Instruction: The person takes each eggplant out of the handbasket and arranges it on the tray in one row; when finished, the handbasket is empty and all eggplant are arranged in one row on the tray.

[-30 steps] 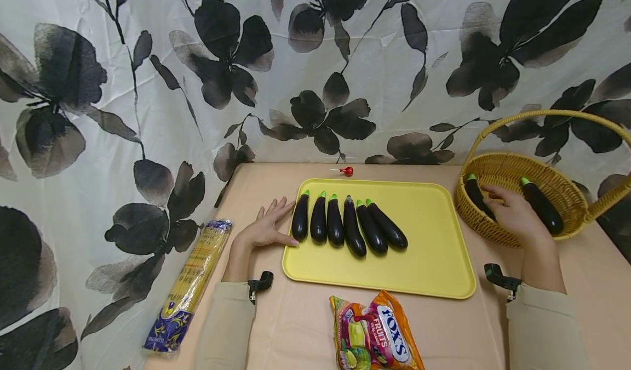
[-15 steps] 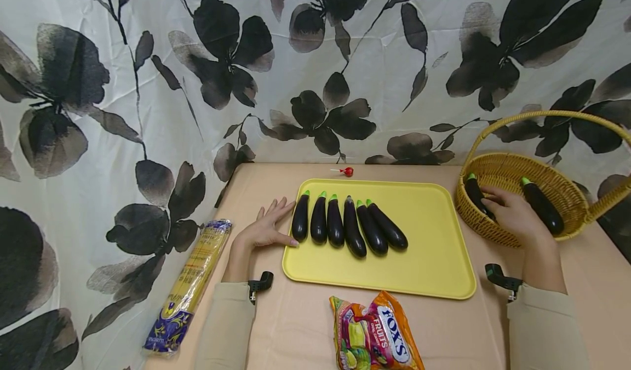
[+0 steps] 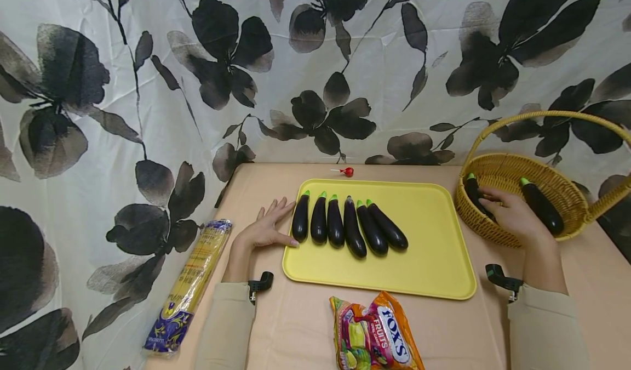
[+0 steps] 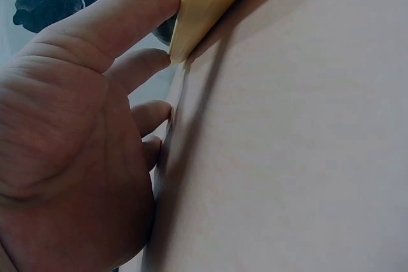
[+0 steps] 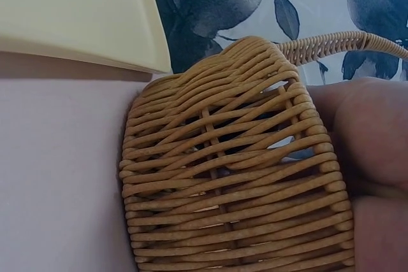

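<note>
Several dark eggplants (image 3: 335,221) lie in a row on the left half of a yellow tray (image 3: 429,249). My left hand (image 3: 266,228) rests at the tray's left edge, fingers spread and thumb on the rim. In the left wrist view, the thumb of that hand (image 4: 70,113) laps over the tray edge. Inside a wicker basket (image 3: 503,164) at the right, my right hand (image 3: 515,214) holds an eggplant (image 3: 473,189) by the left wall; its fingertips are partly hidden. A second basket eggplant (image 3: 542,205) leans right of that hand. Basket weave (image 5: 236,176) hides the fingers in the right wrist view.
A spaghetti pack (image 3: 189,288) lies left of my left arm. In front of the tray is an orange bag of Fox's Fruits sweets (image 3: 377,331). A small red lollipop (image 3: 347,171) lies behind the tray. The basket's tall handle (image 3: 547,113) arches over its opening.
My right hand and the eggplant under it have shifted very slightly in the basket. The left hand and the eggplants on the tray stay where they were.
</note>
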Demonstrator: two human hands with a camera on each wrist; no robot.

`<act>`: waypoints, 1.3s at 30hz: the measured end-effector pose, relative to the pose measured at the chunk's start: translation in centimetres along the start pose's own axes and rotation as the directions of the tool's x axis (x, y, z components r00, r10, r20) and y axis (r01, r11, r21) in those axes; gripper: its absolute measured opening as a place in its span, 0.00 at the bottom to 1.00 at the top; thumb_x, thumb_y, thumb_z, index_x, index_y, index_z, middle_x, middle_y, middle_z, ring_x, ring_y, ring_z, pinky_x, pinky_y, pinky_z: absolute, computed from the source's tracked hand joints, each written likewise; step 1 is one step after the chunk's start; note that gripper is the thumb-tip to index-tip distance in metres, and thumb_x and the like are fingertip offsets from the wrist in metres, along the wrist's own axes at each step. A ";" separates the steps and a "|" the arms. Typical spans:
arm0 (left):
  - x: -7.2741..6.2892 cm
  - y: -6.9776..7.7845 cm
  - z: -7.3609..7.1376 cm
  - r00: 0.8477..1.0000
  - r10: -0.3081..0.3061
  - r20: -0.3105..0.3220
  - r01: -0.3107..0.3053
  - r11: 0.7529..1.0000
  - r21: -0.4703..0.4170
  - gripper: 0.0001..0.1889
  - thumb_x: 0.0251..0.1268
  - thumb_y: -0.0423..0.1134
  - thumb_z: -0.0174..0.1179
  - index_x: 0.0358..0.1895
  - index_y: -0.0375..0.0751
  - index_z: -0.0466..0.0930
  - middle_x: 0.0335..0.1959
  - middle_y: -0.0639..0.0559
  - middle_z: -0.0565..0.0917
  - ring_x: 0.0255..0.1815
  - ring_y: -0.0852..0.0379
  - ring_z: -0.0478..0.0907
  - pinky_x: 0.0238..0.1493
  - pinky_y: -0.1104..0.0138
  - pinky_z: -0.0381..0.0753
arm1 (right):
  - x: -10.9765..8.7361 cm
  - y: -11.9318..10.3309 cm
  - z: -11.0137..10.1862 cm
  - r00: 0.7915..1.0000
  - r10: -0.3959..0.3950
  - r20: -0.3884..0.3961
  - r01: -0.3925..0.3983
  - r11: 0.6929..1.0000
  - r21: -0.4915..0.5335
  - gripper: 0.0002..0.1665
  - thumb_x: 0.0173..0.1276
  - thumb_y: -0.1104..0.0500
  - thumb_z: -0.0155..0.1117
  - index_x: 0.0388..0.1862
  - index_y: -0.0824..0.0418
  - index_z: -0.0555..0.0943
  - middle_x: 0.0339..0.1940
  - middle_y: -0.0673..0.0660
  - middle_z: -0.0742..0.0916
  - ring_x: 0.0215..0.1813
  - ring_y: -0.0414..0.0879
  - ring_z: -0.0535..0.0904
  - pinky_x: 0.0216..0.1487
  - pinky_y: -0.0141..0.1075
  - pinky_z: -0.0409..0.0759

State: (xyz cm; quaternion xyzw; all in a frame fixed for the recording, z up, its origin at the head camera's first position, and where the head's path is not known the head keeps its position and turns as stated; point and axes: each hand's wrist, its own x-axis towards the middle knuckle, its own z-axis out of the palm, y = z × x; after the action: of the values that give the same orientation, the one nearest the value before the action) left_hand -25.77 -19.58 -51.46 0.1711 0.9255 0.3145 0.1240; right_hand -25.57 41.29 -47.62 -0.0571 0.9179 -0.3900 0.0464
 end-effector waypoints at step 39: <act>-0.1 -0.1 -0.1 1.000 0.005 -0.003 -0.005 1.000 -0.005 0.63 0.46 0.64 0.80 0.85 0.59 0.51 0.88 0.43 0.42 0.88 0.41 0.28 0.82 0.39 0.20 | -0.4 -0.5 -0.9 0.999 0.049 -0.007 -0.047 0.988 0.150 0.39 0.84 0.38 0.46 0.87 0.46 0.54 0.86 0.67 0.57 0.84 0.69 0.50 0.76 0.70 0.59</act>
State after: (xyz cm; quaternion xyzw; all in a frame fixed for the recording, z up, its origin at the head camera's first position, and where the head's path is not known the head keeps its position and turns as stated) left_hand -25.77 -19.74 -51.48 0.1727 0.9245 0.3171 0.1220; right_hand -25.23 41.67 -46.66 -0.0292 0.8873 -0.4570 0.0549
